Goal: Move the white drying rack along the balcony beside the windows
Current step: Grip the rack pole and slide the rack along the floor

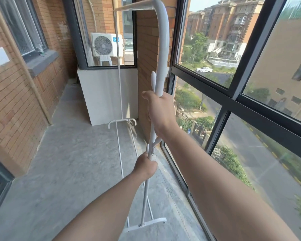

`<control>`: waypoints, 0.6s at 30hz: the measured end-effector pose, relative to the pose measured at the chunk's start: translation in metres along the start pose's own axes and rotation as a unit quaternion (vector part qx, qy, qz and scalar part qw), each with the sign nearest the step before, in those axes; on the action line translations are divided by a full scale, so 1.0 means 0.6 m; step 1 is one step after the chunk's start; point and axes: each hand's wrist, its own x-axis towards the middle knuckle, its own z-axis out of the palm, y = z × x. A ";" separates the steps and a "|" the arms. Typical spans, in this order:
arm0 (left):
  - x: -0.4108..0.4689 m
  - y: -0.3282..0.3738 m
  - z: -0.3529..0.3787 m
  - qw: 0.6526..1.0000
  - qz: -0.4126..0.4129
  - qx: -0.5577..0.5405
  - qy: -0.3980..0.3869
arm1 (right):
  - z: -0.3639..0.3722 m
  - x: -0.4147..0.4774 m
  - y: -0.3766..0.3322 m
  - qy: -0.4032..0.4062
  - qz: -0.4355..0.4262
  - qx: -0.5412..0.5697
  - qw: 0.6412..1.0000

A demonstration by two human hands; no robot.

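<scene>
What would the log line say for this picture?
left hand: grips rack pole, low | right hand: grips pole, higher | rack: upright beside windows | floor: bare

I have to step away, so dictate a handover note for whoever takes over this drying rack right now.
Right hand: closed around the near upright of the white drying rack, high up.
Left hand: closed on the same upright, lower down.
Rack: stands lengthwise beside the windows, near foot by you, far foot at the low white wall.
Done: rack gripped.
Left: shift it along the balcony; how far it has gone cannot be told.
</scene>
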 end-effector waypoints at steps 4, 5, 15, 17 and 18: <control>-0.076 0.002 0.009 1.000 -0.006 0.002 0.019 | -0.021 -0.061 -0.028 -0.015 -0.003 -0.004 1.000; -0.091 0.003 0.010 1.000 -0.006 -0.001 0.021 | -0.026 -0.074 -0.035 -0.015 -0.004 -0.005 1.000; -0.249 -0.022 0.030 1.000 0.003 -0.006 0.013 | -0.061 -0.226 -0.083 -0.014 -0.013 -0.006 1.000; -0.282 -0.035 0.033 1.000 0.004 -0.016 0.010 | -0.064 -0.264 -0.088 -0.010 -0.016 -0.007 1.000; -0.295 -0.040 0.035 1.000 0.004 -0.019 0.008 | -0.064 -0.278 -0.091 -0.009 -0.018 -0.006 1.000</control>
